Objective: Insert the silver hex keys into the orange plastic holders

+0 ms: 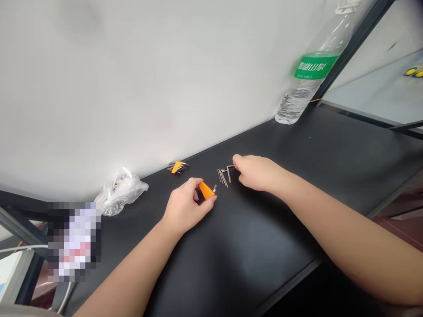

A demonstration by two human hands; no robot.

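Note:
Between thumb and fingers, my left hand (187, 204) grips an orange hex key holder (206, 190) just above the black table. A short metal piece (214, 188) sticks out of the holder's right end. My right hand (253, 171) is closed in a pinch on one end of an L-shaped hex key (228, 173). To the left of that key, several loose hex keys (222, 177) lie side by side on the table. Farther back by the wall is a second orange holder (177, 167), filled with several metal keys.
A crumpled clear plastic bag (120, 191) lies at the left against the white wall (148, 79). At the back right a water bottle (317, 66) with a green label stands by a black frame post. The table's front edge (287, 286) runs below my right forearm.

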